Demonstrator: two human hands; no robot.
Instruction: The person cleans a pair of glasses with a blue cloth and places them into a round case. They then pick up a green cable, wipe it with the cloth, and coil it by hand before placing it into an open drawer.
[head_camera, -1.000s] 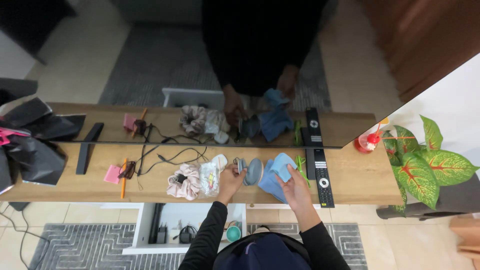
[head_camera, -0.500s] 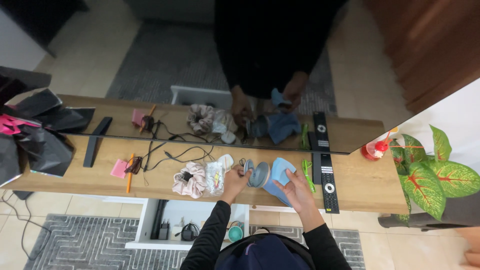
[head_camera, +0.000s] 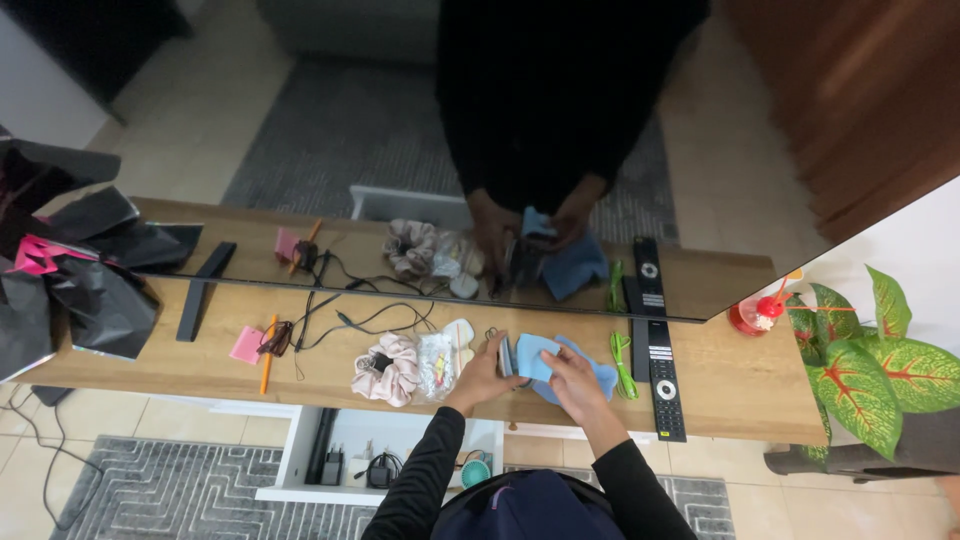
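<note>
My left hand (head_camera: 478, 375) grips a small round mirror (head_camera: 507, 355) while my right hand (head_camera: 570, 385) presses a blue cloth (head_camera: 545, 362) on it, above the wooden shelf (head_camera: 740, 385)

Wooden shelf (head_camera: 760, 390): remote (head_camera: 664, 372), pink scrunchie (head_camera: 388, 368), black cables (head_camera: 350, 318), orange pencil (head_camera: 268, 353).

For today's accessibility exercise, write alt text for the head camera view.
Two hands work over a wooden shelf below a dark reflective screen: the left hand holds a small grey object, the right hand presses a blue cloth against it. A pink scrunchie and remote lie nearby.

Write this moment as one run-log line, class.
left hand: holds small flat object | right hand: presses blue cloth on it | beside: remote
</note>
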